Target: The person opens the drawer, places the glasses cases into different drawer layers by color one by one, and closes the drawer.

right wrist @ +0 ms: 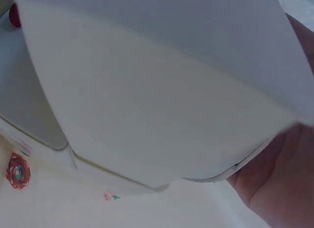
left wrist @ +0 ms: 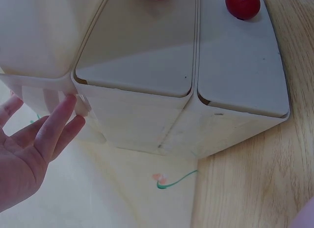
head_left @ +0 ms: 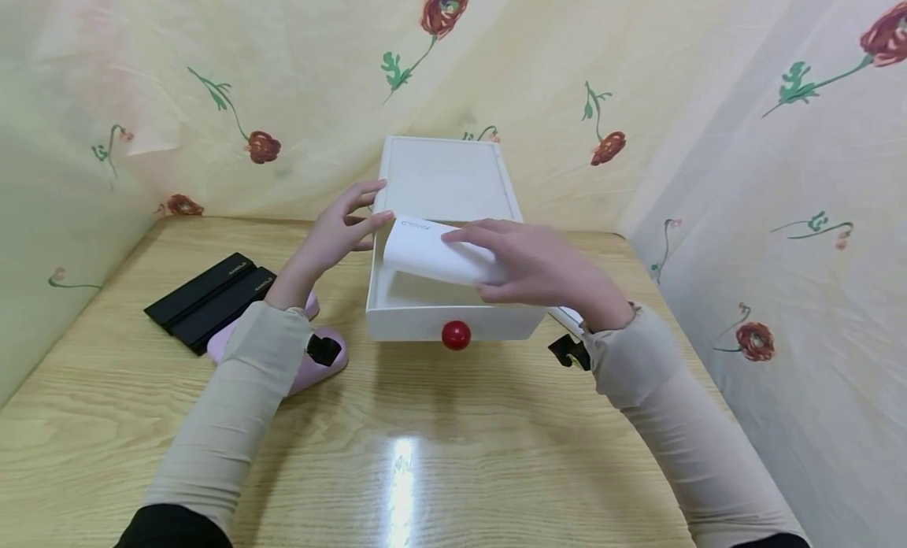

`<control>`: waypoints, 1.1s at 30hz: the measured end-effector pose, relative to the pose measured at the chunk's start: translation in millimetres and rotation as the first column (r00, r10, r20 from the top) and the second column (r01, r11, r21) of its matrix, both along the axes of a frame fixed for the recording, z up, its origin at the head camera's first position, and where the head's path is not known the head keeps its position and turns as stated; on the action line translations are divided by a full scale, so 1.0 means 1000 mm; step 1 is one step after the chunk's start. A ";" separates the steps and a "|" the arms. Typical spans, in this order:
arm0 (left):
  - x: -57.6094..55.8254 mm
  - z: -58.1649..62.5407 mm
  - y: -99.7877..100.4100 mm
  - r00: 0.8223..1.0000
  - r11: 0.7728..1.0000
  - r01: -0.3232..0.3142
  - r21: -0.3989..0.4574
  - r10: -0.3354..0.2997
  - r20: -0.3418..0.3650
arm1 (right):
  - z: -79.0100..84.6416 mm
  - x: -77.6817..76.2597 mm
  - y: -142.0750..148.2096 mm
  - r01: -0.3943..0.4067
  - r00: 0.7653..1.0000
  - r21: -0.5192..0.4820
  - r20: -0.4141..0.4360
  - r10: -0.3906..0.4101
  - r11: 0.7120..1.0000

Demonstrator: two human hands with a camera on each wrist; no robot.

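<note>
A white drawer cabinet [head_left: 446,178] stands on the table, its top drawer [head_left: 407,323] pulled out toward me, with a red knob [head_left: 456,335] on the front. My right hand [head_left: 531,261] holds a white case [head_left: 432,249] with grey lettering from above, fingers over one side. The case is tilted over the open drawer and fills much of the right wrist view. My left hand [head_left: 343,229] has its fingers spread at the cabinet's left side. In the left wrist view those fingertips are right at the side wall below the drawer rim.
Two black cases [head_left: 212,300] lie on the table [head_left: 319,469] at the left. A lavender rounded object [head_left: 312,372] is partly hidden under my left forearm. A white object [head_left: 567,318] shows beside my right wrist. Flowered cloth [head_left: 319,83] hangs behind and at both sides.
</note>
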State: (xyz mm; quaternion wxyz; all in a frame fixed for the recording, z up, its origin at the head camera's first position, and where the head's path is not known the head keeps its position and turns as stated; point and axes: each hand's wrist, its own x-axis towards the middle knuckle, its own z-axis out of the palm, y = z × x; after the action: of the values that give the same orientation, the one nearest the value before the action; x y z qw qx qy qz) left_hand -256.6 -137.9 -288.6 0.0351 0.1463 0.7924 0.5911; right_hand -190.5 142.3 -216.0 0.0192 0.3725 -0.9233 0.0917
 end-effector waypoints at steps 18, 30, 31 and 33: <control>-0.001 -0.001 0.000 1.000 1.000 0.005 -0.004 -0.005 -0.004 | -0.025 -0.016 -0.010 -0.003 0.996 0.081 0.092 -0.004 0.997; -0.002 -0.002 -0.001 1.000 1.000 0.006 -0.007 -0.006 -0.007 | -0.030 -0.024 -0.013 0.031 0.999 0.115 -0.024 -0.029 0.993; -0.003 -0.002 -0.001 1.000 1.000 0.007 -0.006 -0.007 -0.009 | -0.031 -0.024 -0.012 0.029 0.999 0.117 -0.034 -0.025 0.993; -0.003 -0.002 -0.001 1.000 1.000 0.006 -0.008 -0.006 -0.010 | -0.031 -0.025 -0.012 0.028 0.998 0.124 -0.064 -0.020 0.992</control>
State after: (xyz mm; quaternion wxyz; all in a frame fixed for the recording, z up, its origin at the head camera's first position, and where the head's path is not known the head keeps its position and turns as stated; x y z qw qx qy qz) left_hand -259.2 -138.8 -290.7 0.0333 0.1516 0.7944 0.5872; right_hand -215.6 130.7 -247.3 0.0258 0.3645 -0.9306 0.0220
